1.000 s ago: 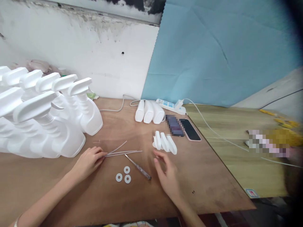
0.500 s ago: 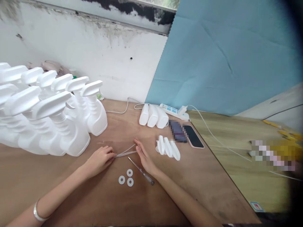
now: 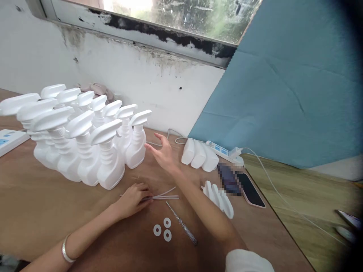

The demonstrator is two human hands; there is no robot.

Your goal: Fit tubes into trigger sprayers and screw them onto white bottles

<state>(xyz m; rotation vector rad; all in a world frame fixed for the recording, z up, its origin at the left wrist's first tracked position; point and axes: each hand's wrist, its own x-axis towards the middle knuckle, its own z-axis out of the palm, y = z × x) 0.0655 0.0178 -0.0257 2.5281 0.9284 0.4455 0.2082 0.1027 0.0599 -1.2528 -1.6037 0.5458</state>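
My left hand (image 3: 134, 201) rests on the table with its fingers curled over one end of several thin translucent dip tubes (image 3: 167, 197), whose free ends fan out to the right. Beside the nearest-right spray bottle (image 3: 136, 149) is my right hand (image 3: 163, 153), raised, with thumb and fingers apart and nothing in it. Whether it touches that bottle I cannot tell. Three white ring washers (image 3: 167, 235) lie in front of me. A screwdriver (image 3: 184, 227) with a clear handle lies to their right. Three white spray trigger heads (image 3: 218, 198) are on the table beyond my right forearm.
White spray bottles (image 3: 87, 166) stand in rows at the left. Three white bottles (image 3: 200, 153) lie near the wall by a power strip (image 3: 222, 150) with cables. Two phones, one a pink-edged phone (image 3: 251, 190), lie at the right edge. Another power strip (image 3: 13, 140) is far left.
My right hand has left the tubes and moved up and left to the spray bottles. My left hand stays on the tubes. The view has shifted, showing more window and bottles.
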